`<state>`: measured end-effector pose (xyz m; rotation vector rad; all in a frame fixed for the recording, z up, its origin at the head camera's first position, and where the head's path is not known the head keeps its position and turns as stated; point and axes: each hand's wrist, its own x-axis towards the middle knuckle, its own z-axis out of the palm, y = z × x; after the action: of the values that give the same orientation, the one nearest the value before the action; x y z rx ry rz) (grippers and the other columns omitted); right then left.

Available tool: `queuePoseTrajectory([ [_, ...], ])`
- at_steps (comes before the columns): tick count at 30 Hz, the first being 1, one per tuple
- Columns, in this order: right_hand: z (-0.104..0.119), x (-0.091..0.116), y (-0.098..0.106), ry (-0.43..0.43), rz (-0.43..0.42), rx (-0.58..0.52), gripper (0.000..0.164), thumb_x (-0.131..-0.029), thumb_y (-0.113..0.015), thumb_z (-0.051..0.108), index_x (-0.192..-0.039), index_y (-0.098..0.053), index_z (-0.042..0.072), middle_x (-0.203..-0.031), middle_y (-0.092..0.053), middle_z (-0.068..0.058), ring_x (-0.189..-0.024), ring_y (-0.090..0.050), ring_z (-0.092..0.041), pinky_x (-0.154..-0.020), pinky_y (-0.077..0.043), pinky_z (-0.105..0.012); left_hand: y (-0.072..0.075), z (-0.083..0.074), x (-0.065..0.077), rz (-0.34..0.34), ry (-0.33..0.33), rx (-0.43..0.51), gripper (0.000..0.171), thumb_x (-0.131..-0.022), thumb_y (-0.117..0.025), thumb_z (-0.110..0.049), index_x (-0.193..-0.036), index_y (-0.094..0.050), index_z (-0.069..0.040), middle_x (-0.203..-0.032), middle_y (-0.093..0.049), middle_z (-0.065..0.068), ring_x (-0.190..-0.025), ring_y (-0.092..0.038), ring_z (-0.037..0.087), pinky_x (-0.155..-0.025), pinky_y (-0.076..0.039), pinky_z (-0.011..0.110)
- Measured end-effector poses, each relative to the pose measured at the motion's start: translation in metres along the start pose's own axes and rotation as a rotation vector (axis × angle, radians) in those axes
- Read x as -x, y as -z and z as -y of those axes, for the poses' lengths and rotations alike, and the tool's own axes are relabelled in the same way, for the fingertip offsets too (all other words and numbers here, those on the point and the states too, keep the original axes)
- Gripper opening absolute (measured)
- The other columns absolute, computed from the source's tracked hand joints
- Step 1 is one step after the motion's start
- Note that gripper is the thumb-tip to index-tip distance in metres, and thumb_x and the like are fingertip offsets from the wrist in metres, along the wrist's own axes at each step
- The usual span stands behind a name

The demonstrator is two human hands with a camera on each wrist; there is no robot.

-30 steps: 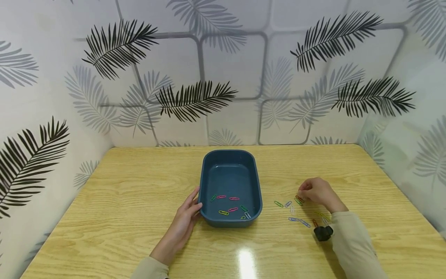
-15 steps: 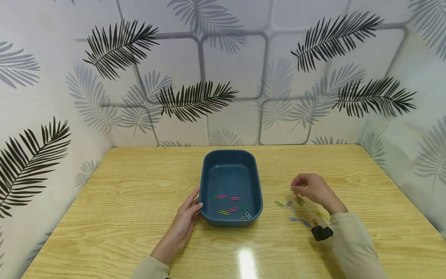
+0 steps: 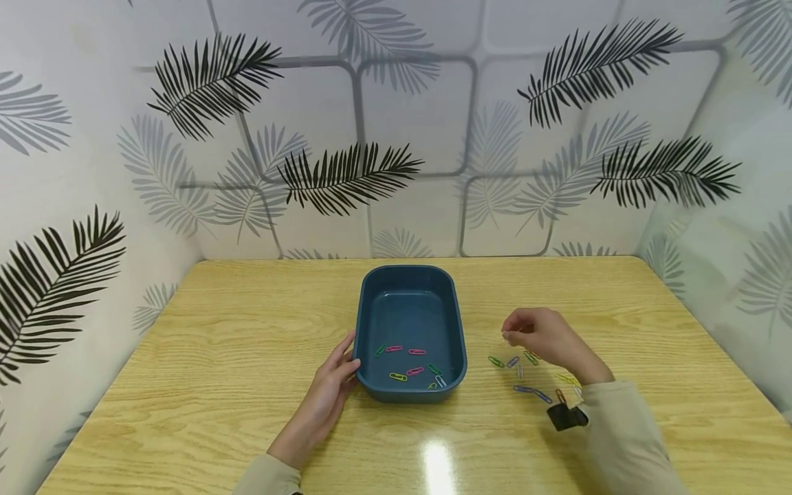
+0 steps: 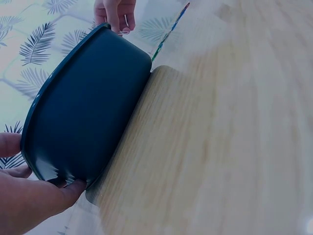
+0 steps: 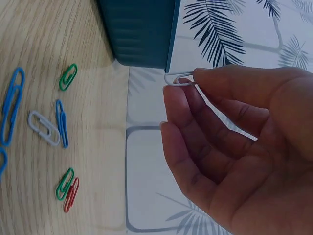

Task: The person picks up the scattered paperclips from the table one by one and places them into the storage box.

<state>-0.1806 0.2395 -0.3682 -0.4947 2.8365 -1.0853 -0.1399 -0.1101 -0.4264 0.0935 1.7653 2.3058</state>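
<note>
A dark blue rectangular plastic tray [image 3: 408, 397] stands on the table, with several coloured paper clips [image 3: 416, 352] on its floor. At its left side my left hand [image 3: 326, 388] holds it, thumb at the rim and fingertips low on the outer wall. My right hand [image 3: 547, 337] is raised above the table to the right of the tray. In the right wrist view its thumb and fingertips pinch a white paper clip [image 5: 171, 79]. Below that hand lie loose clips, among them a green clip [image 5: 68, 77], a red clip [image 5: 71, 195] and a blue clip [image 5: 12, 106].
More loose clips lie nearer the right forearm, including a yellow clip [image 3: 568, 379] and an orange clip [image 3: 560, 396]. A black strap mount [image 3: 566, 416] sits on the right wrist. A leaf-patterned wall covering [image 3: 421, 206] borders the wooden table [image 3: 247, 357] behind and at both sides.
My right hand has lifted from the cluster of clips and moved left toward the tray, carrying the white paper clip. The left hand and the tray have stayed in place.
</note>
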Motion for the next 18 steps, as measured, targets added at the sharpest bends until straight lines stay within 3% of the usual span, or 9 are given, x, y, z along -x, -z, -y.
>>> queuePoseTrajectory([
  [9, 0.011, 0.001, -0.004, 0.053, -0.050, 0.044, 0.005, -0.092, -0.064, 0.007, -0.088, -0.067, 0.005, -0.084, -0.065, 0.000, -0.079, -0.062, -0.018, -0.068, -0.050, -0.036, 0.000, 0.000, 0.000, -0.001, 0.000, -0.004, 0.059, -0.100, -0.040, -0.005, -0.155, -0.018, -0.007, -0.154, -0.022, 0.024, -0.141, -0.024, 0.035, -0.113, -0.021, 0.048],
  [18, 0.022, 0.000, -0.015, 0.094, -0.056, -0.007, 0.003, -0.089, -0.066, 0.005, -0.090, -0.065, 0.002, -0.085, -0.066, -0.002, -0.078, -0.065, -0.018, -0.068, -0.053, -0.034, 0.000, 0.000, 0.001, 0.002, -0.003, -0.002, 0.059, -0.100, -0.040, -0.005, -0.155, -0.017, -0.007, -0.154, -0.022, 0.025, -0.141, -0.025, 0.035, -0.113, -0.021, 0.048],
])
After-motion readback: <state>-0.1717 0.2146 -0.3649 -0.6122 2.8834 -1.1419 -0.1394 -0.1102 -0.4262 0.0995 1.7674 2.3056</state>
